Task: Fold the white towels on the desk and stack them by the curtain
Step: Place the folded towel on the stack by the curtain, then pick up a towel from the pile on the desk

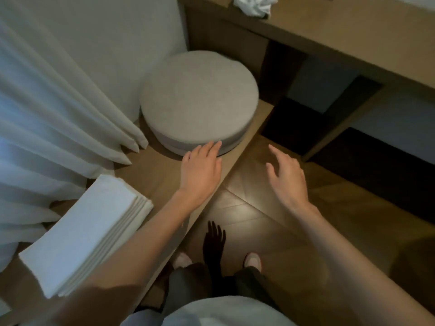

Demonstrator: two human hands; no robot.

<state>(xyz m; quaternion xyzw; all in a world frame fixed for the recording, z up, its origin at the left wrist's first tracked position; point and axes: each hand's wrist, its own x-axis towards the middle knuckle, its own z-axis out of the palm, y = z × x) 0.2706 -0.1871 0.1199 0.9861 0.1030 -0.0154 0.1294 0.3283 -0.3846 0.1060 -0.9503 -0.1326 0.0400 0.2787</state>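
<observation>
Nearest, at the bottom of the view, the person's pale shoes (253, 260) stand on the brown tiled floor (247, 208), close against the front edge of a low wooden ledge (150, 175).

On the near left end of that ledge lies the stack of folded white towels (80, 236), just beside the hem of the pale pleated curtain (47, 114). Its long axis runs roughly along the ledge's front edge, and its layered folds face that edge.

Further out, both hands are empty with the fingers straight and slack. The left hand (200, 168) hovers palm down over the ledge's front edge. Its fingertips reach the near rim of a round grey upholstered cushion (200, 97), and I cannot tell whether they touch it. The right hand (286, 177) hangs over the floor, clear of the ledge, with its fingers spread.

Farthest off, a crumpled white towel (253, 4) sits on the brown wooden desk (353, 31), toward its left end and partly cut off by the top of the view.

That towel looks like the next one to fold. It lies well apart from both hands, ahead and slightly right of the left hand. Neither hand is clearly nearer, so a step or lean toward the desk seems needed. Bunched as it is, it shows no long axis, so it would need shaking out first.
</observation>
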